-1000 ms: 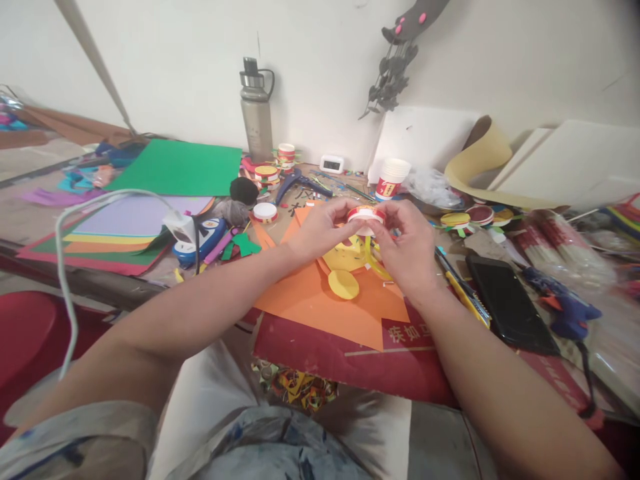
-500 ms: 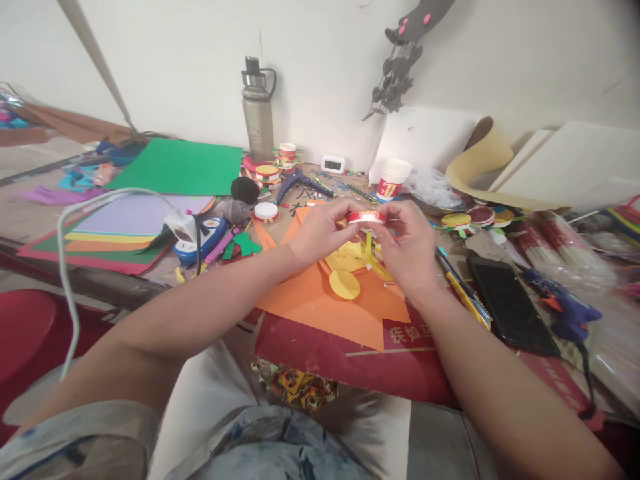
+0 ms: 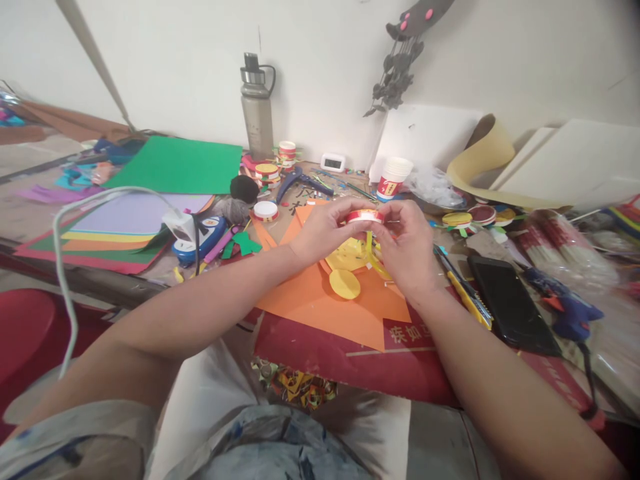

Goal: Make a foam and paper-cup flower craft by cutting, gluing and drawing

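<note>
Between both hands I hold a short red-and-white piece of a paper cup [image 3: 365, 217], raised above the sheets. The fingers and thumb of my left hand [image 3: 327, 227] close on its left side. My right hand [image 3: 406, 237] pinches its right side. Under them lie yellow paper pieces [image 3: 345, 255], a curled yellow strip [image 3: 373, 253] and a yellow paper disc [image 3: 345, 284] on orange paper [image 3: 320, 310]. A similar white-topped cup piece [image 3: 265, 211] rests to the left of my hands. The far side of the held piece is partly hidden by my fingers.
Stacked paper cups [image 3: 393, 179] stand behind my hands, with a tall bottle [image 3: 257, 110] near the wall. To the right lie a yellow cutter [image 3: 467, 297], a phone [image 3: 513, 303] and a glue gun [image 3: 567, 307]. Coloured sheets [image 3: 175, 167] and a white cable [image 3: 63, 267] are at left.
The held cup piece has tilted, so that its red-and-white side now shows more and its pale underside less. Both hands keep their grip in nearly the same place.
</note>
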Available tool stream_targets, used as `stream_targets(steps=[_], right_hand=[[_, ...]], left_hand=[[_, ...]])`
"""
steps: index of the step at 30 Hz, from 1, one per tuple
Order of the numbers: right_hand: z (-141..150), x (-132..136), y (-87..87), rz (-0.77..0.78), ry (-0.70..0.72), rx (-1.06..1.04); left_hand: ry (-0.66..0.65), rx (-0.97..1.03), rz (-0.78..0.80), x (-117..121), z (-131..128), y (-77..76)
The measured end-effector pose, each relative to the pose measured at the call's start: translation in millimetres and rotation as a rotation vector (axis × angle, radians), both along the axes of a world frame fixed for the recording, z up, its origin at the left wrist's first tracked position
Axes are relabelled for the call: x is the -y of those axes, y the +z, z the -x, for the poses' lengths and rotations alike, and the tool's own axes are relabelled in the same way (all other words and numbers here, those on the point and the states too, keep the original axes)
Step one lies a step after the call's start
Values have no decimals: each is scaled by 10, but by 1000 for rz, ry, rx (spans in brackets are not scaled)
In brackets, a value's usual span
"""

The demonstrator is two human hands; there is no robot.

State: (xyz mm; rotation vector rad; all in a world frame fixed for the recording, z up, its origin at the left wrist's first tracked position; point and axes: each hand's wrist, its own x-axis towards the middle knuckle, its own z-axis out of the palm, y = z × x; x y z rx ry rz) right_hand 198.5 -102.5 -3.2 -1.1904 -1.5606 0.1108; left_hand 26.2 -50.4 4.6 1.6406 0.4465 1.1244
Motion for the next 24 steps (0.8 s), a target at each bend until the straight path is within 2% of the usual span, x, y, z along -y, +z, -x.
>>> stream_targets(steps=[3,5,9,12,15,18,21,24], right_hand=[[-31,-5,35,48,70,-26],[-74,12,105,40,64,-60],[-222,65,305,-85,-109,-146],[-419,39,375,-110,-255,-114],[-683,-86,296,10,-421,117],[-921,-251,108,250,-507,343],[-1042,-367,-70,450,-594,452],[-1060,-401,-146,478,-612,471]], left_hand=[[-2,-2,47,-42,20,10],[43,10,70,-88,41,23],[191,54,113,-170,86,87],[229,73,115,-211,111,127],[233,55,126,-246,111,108],[220,39,147,-274,87,44],[207,13,153,-276,62,-5],[190,-23,148,-250,49,-10]])
